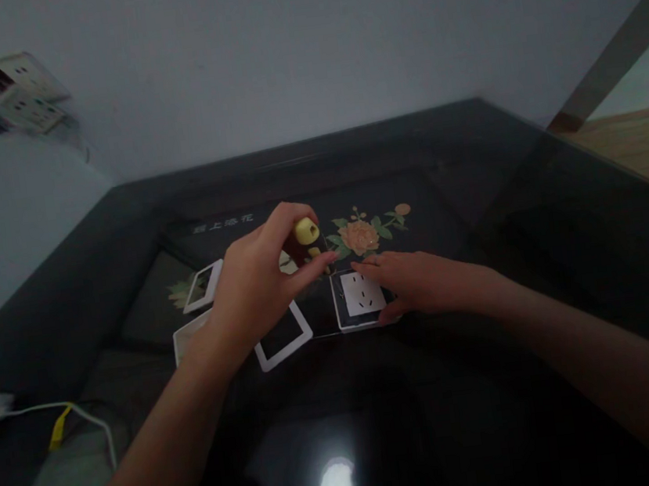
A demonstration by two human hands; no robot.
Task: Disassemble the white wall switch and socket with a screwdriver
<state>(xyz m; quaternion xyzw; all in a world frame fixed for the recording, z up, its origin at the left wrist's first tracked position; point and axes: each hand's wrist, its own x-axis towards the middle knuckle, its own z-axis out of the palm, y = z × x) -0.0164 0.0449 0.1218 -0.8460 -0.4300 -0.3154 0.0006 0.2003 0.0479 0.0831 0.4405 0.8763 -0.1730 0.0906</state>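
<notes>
My left hand [262, 270] is closed around the yellow handle of a screwdriver [306, 231], held above the table just left of a wall socket. Its thumb points right toward the socket; the tool's tip cannot be made out clearly. The white wall socket [365, 293], with its centre plate inside a dark surround, lies face up on the table. My right hand [403, 280] grips the socket from the right, fingers at its far edge and thumb at its near right corner. An empty white frame [285, 358] lies partly under my left wrist.
Another white frame [204, 285] and a white box-like part [185, 337] lie left, partly behind my left forearm. The glossy black table [460, 384] bears a flower print. At left are a white cable [94, 419] with a yellow tag [59, 429] and wall sockets [31, 94].
</notes>
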